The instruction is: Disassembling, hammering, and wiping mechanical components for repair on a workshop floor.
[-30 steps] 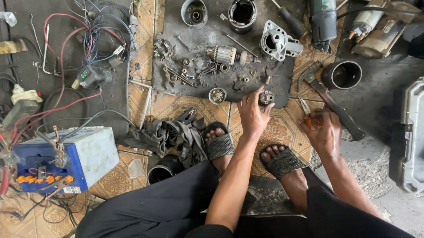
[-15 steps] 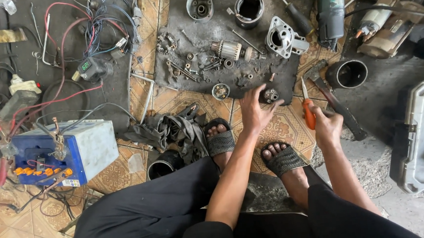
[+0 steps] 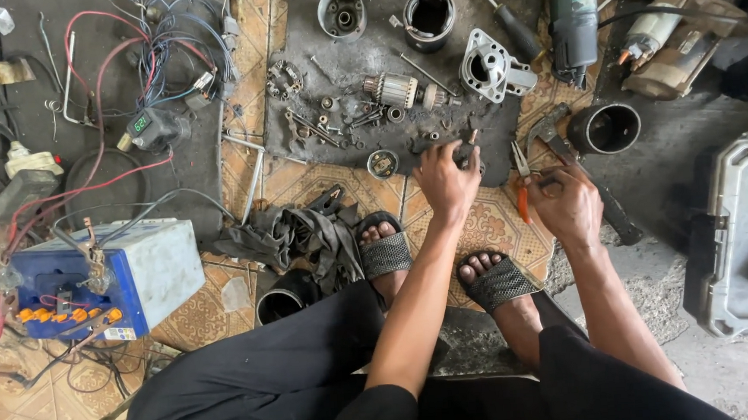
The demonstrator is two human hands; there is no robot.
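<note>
Left hand: the left hand (image 3: 446, 180) reaches forward to the near edge of the dark greasy mat (image 3: 318, 140), fingers curled down over a small dark metal part (image 3: 466, 151); the grip itself is hidden under the knuckles.
Right hand: the right hand (image 3: 568, 202) is closed around the orange-handled pliers (image 3: 521, 184), whose handles stick out to the left of the fist over the patterned floor tiles (image 3: 487, 225).
Edges: the small part lies at the mat's lower right border, just where mat meets tile.
Open room: bare tile shows between the two hands and in front of the two black woven sandals (image 3: 385, 254).
In the way: a ribbed motor armature (image 3: 401, 89), a silver cast housing (image 3: 491, 66) and scattered bolts crowd the mat beyond the left hand; a black steel cylinder (image 3: 607, 128) stands just beyond the right hand.
Left side: a heap of black rags (image 3: 306, 236) lies beside the left foot, with tangled red and black wires (image 3: 114, 70) further off.
Boxes: a blue and white rectangular battery (image 3: 114, 278) sits at the left; a grey plastic case (image 3: 747, 230) lies at the right edge.
</note>
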